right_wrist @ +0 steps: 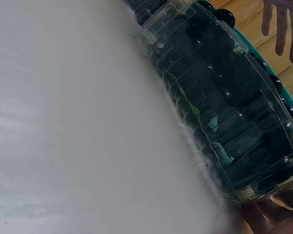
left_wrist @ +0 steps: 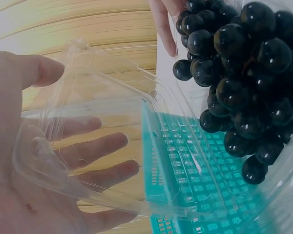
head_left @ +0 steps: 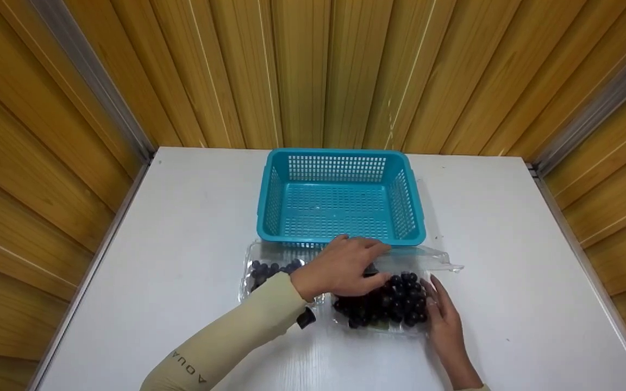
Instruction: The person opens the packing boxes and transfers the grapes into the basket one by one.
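A clear plastic clamshell box (right_wrist: 200,105) full of dark grapes (head_left: 408,298) sits on the table, its lid (left_wrist: 107,117) raised on the far side. My left hand (head_left: 343,266) reaches over the box. In the left wrist view its fingers are spread and nearly straight behind the transparent lid, touching it, with the thumb apart from them. At the box's right end, my right hand (head_left: 446,320) rests extended fingers against the side wall. A second clear box (head_left: 245,279) with dark grapes (head_left: 269,269) lies to the left, partly hidden by my left forearm.
Behind the boxes stands a teal plastic basket (head_left: 335,198) with perforated walls, its near rim close to the raised lid. The white table (head_left: 199,228) is bounded by wood-patterned panels (head_left: 302,70) at the back and both sides.
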Action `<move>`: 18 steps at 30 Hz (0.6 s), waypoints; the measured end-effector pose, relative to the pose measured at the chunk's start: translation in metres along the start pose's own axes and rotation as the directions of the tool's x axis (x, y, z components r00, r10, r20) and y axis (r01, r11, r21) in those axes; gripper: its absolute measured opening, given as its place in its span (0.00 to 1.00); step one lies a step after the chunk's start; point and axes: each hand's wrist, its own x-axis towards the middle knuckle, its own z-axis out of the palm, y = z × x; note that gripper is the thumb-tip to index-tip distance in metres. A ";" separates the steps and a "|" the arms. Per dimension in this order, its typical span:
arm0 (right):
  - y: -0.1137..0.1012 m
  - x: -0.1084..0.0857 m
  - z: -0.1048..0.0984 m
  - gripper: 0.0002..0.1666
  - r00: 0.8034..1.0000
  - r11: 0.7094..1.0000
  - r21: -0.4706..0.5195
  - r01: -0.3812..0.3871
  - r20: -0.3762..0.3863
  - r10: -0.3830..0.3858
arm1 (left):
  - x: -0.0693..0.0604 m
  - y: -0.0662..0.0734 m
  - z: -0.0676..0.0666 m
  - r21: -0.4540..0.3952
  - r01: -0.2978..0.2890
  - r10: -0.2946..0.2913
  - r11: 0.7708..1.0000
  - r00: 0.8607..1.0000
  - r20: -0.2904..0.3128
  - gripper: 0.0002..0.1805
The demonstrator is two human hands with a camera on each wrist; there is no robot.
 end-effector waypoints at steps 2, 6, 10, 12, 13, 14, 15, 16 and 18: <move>0.000 0.000 0.000 0.32 1.000 1.000 0.002 0.001 0.000 -0.001 | 0.001 0.000 -0.001 0.005 -0.001 0.001 1.000 1.000 -0.010 0.30; 0.001 -0.002 -0.001 0.31 1.000 1.000 -0.010 0.008 -0.006 -0.008 | 0.002 0.000 -0.003 0.017 -0.007 0.007 1.000 0.999 -0.031 0.30; 0.002 -0.004 -0.001 0.31 1.000 1.000 -0.026 0.011 -0.019 -0.011 | 0.003 0.000 -0.006 0.040 -0.009 0.011 0.999 0.998 -0.062 0.29; 0.002 -0.005 -0.001 0.31 1.000 1.000 -0.024 0.014 -0.022 -0.014 | 0.003 0.000 -0.007 0.043 0.000 0.003 0.999 0.997 -0.074 0.29; 0.002 -0.005 -0.001 0.31 1.000 1.000 -0.022 0.014 -0.024 -0.015 | 0.003 0.000 -0.008 0.042 0.007 -0.003 0.999 0.997 -0.076 0.29; 0.002 -0.005 -0.001 0.31 1.000 1.000 -0.023 0.012 -0.024 -0.012 | 0.003 0.000 -0.008 0.039 0.013 -0.010 0.999 0.997 -0.078 0.29; 0.002 -0.006 -0.001 0.31 1.000 1.000 -0.020 0.011 -0.021 -0.011 | 0.003 0.000 -0.008 0.033 0.019 -0.016 0.999 0.997 -0.079 0.30; 0.002 -0.006 -0.002 0.31 1.000 1.000 -0.015 0.010 -0.017 -0.010 | 0.003 0.000 -0.009 0.028 0.024 -0.022 0.999 0.997 -0.080 0.30; 0.002 -0.007 -0.002 0.31 1.000 1.000 -0.009 0.004 -0.010 -0.004 | 0.004 0.000 -0.009 0.018 0.029 -0.028 0.999 0.996 -0.085 0.30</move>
